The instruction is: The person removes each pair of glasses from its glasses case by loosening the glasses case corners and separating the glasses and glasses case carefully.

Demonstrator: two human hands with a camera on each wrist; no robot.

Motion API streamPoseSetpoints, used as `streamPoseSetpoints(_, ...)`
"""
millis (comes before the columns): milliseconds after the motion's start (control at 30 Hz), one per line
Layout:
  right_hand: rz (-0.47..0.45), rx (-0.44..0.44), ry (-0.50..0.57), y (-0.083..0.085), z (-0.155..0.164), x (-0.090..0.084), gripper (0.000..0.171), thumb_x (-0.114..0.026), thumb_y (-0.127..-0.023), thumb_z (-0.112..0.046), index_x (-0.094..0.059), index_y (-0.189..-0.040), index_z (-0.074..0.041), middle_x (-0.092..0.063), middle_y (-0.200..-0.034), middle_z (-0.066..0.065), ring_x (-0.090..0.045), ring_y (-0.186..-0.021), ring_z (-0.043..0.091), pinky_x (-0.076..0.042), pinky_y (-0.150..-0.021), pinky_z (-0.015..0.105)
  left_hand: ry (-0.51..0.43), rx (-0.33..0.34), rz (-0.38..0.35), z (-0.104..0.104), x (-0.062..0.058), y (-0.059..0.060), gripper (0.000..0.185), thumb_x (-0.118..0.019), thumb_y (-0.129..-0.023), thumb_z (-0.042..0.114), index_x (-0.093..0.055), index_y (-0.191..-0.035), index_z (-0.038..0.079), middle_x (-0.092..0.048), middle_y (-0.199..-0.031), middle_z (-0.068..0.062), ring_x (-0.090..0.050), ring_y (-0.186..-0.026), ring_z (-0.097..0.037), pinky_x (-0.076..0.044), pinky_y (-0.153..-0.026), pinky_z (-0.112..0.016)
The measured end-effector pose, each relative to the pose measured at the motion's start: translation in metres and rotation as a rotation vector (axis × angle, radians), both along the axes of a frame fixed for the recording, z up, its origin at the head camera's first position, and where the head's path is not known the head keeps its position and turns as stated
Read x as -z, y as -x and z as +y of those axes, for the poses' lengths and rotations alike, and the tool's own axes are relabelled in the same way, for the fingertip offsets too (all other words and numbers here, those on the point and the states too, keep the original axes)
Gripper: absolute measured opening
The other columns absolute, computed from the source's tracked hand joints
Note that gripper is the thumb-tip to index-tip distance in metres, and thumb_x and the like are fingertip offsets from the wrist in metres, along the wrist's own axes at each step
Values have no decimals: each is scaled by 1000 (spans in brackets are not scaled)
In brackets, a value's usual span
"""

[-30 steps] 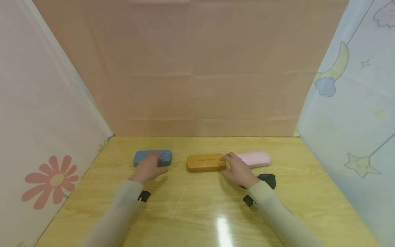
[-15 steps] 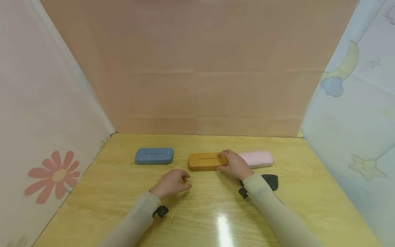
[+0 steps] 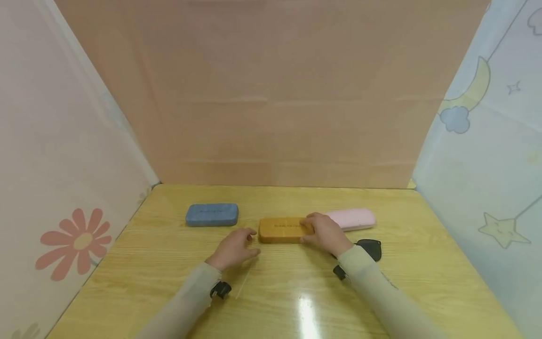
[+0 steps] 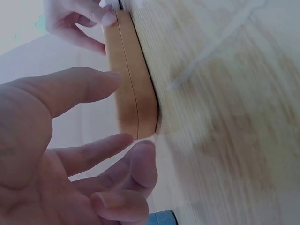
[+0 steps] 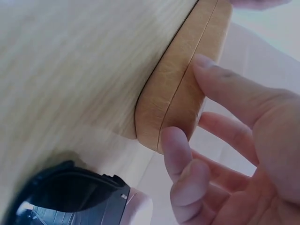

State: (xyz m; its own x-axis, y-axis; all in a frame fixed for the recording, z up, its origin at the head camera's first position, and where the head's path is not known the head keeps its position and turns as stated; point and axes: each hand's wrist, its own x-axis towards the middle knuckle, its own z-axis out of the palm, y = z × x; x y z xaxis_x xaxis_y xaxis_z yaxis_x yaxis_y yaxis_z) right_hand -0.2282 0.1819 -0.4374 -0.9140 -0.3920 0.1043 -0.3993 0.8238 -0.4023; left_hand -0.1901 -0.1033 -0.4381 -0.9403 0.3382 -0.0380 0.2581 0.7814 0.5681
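Observation:
A tan-orange glasses case (image 3: 279,230) with small dark lettering lies closed in the middle of the table. My right hand (image 3: 329,234) grips its right end, the thumb (image 5: 225,79) on the front side by the lid seam and other fingers round the end. Just off the opposite end is my left hand (image 3: 232,248), its thumb and fingers spread apart. In the left wrist view, the left fingertips (image 4: 124,140) reach right at the case's end, and nothing is held between them. Black sunglasses (image 5: 70,194) lie beside the right hand, partly hidden by that forearm in the head view.
A blue glasses case (image 3: 211,214) lies at the back left. At the back right is a pink case (image 3: 353,218), partly behind the right hand. Printed cloth panels (image 3: 478,155) enclose the wooden table (image 3: 169,282) on its sides and back.
My left hand has left the blue case and moved right, to beside the tan-orange case. That case, with the right hand on it, has shifted slightly toward the front.

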Motion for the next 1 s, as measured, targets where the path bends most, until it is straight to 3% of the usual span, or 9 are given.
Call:
streamPoseSetpoints(300, -39, 15, 1, -27, -2, 1, 51, -86, -79, -28, -71, -124, -10, -62, -132, 17, -61, -118, 36, -49, -98, 51, -108, 30, -39, 0, 8, 6, 71, -87, -78, 22, -52, -134, -4, -57, -126, -19, -56, -117, -35, -47, -99, -51)
streamPoseSetpoints(467, -31, -5, -6, -41, 0, 0, 51, -88, -77, -26, -71, -122, -11, -63, -129, 14, -61, -115, 33, -51, -94, 49, -128, 128, -29, 3, 7, 5, 69, -89, -75, 19, -54, -131, -2, -57, -130, -15, -54, -122, -34, -44, -103, -51)
streamPoseSetpoints(633, 16, -60, -44, -49, 4, 0, 52, -90, -73, -24, -70, -119, -10, -63, -118, 6, -63, -100, 21, -54, -85, 42, -78, 199, 5, 5, 2, 5, 65, -90, -73, 15, -57, -127, 3, -59, -127, -10, -55, -120, -29, -44, -102, -48)
streamPoseSetpoints(833, 50, -90, -57, -50, 3, 0, 53, -92, -68, -28, -67, -113, -17, -60, -111, -2, -58, -90, 13, -53, -79, 38, -27, 208, 6, 10, 6, 9, 66, -91, -68, 13, -54, -122, 8, -61, -117, -4, -58, -105, -19, -48, -95, -41)
streamPoseSetpoints(1000, 47, -108, -63, -48, 4, 0, 59, -91, -67, -30, -65, -119, -17, -59, -108, -4, -53, -84, 10, -49, -72, 34, 23, 222, -2, 15, 10, 11, 69, -92, -66, 16, -50, -122, 10, -61, -113, -2, -57, -96, -14, -50, -89, -35)
